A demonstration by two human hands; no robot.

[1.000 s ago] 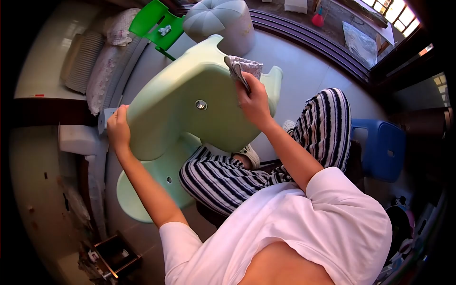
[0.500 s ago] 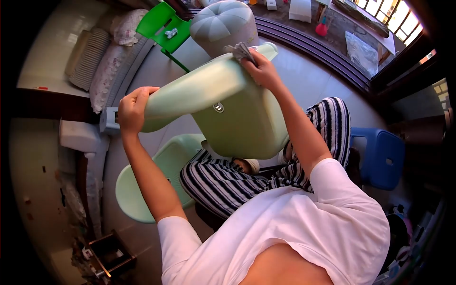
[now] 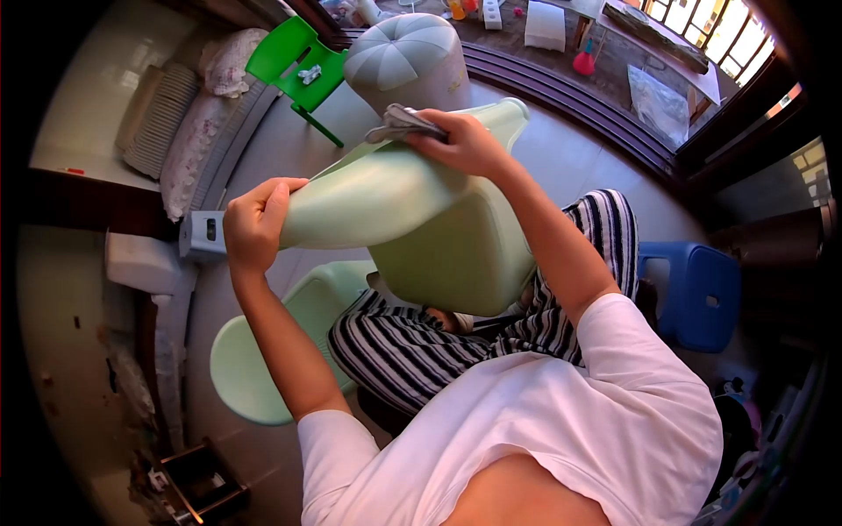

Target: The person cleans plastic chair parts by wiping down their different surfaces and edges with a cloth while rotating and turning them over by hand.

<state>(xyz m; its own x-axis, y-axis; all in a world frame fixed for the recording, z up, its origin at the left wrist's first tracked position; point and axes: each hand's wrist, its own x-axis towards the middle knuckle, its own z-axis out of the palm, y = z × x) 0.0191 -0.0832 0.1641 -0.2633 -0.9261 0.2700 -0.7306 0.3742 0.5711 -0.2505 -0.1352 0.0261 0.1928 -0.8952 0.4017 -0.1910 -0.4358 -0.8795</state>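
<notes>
- Half a second ago the right hand (image 3: 460,145) and its cloth (image 3: 399,121) were farther along the upper rim of the tub (image 3: 447,254); since then they have slid leftward, closer to the left hand (image 3: 254,226), which has kept its hold.
- Pale green and tilted, the tub is held up in front of the person, over the striped trousers (image 3: 412,355); whether it also rests on the legs cannot be told.
- At the tub's left end, the left hand is closed round the rim, its fingers reaching over the top and its thumb on the near side.
- On the upper rim, the right hand has its fingers bent over the bunched grey cloth, pressing it to the tub; the thumb is hidden.
- Beside the left forearm, partly behind it, a pale green basin (image 3: 241,377) lies on the floor (image 3: 605,145), next to the trousers.
- Near the floor's far edge, along the dark door track (image 3: 561,92), stands a padded pouf (image 3: 403,53), with a bright green chair (image 3: 279,53) just left of it; a small pale wad (image 3: 309,75) lies on the chair's seat.
- Toward the floor's right edge stands a blue stool (image 3: 702,285), beside the trousers.
- Left of the left hand sits a whitish box (image 3: 202,238).
</notes>
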